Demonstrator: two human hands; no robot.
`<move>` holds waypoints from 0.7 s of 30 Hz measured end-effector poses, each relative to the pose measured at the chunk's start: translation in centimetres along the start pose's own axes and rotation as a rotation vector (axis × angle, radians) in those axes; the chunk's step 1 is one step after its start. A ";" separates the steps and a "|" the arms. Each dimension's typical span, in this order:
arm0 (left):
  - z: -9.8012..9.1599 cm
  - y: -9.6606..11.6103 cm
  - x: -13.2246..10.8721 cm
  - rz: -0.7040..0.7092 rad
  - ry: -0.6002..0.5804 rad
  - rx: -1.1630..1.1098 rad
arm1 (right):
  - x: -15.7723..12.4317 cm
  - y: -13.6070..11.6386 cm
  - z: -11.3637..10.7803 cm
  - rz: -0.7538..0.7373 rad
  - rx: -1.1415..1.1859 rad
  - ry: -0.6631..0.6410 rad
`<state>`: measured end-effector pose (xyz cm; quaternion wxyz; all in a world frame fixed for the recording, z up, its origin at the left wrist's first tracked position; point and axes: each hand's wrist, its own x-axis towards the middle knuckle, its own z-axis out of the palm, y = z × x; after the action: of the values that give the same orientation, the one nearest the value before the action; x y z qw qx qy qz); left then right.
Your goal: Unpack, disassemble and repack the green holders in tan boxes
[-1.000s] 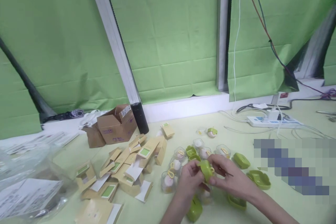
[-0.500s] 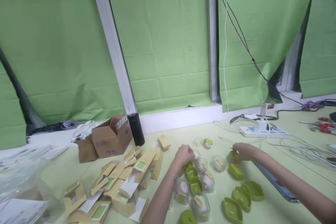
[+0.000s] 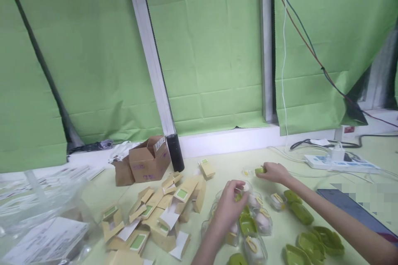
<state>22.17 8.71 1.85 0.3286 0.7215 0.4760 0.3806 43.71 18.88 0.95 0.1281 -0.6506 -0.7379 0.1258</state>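
My right hand (image 3: 275, 172) pinches a small green piece (image 3: 260, 170) at the far side of the group, its fingers hiding part of it. My left hand (image 3: 231, 198) hovers over the clear plastic cases, thumb and fingers curved and apart, and nothing shows between them. Beneath and beside it are green leaf-shaped dishes (image 3: 248, 225) and clear cases holding pale pinkish pieces with yellow loops, such as the clear case (image 3: 263, 220). Another clear case (image 3: 277, 201) sits between my arms. Green covers (image 3: 301, 212) lie under my right forearm, with more green dishes (image 3: 311, 246) nearer me.
Opened tan cartons (image 3: 168, 211) are heaped on the left. Behind them stand a brown cardboard box (image 3: 149, 163) and a black cylinder (image 3: 175, 153). Plastic wrapping (image 3: 40, 215) covers the left corner. A power strip (image 3: 342, 163), cables and a flat dark device (image 3: 351, 207) lie right.
My right hand has moved from the green covers to the small green piece farther back and pinches it. My left hand has shifted nearer and its fingers have spread. The view has turned left.
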 end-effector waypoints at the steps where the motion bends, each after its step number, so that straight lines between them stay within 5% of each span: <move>1: 0.2 0.1 -0.4 -0.020 -0.007 -0.030 | -0.8 -0.3 -0.2 -0.048 0.037 0.004; 6: 1.6 0.2 -0.2 -0.082 -0.017 -0.381 | -3.6 -3.2 -0.3 -0.297 0.194 -0.007; 11: 1.2 0.2 -0.6 -0.022 0.175 -0.664 | -0.5 -4.8 -0.5 -0.229 0.129 0.021; 16: -2.5 0.8 -5.9 -0.200 0.301 -0.988 | 3.6 -3.3 -0.3 -0.051 -0.042 0.077; 21: -5.6 -1.2 -13.2 -0.363 0.449 -1.209 | 3.7 -2.8 1.0 -0.004 -0.122 0.040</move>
<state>13.42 -2.67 0.53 0.6268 0.2220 0.3497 0.6600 40.31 22.23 1.13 0.1031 -0.6580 -0.7428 0.0673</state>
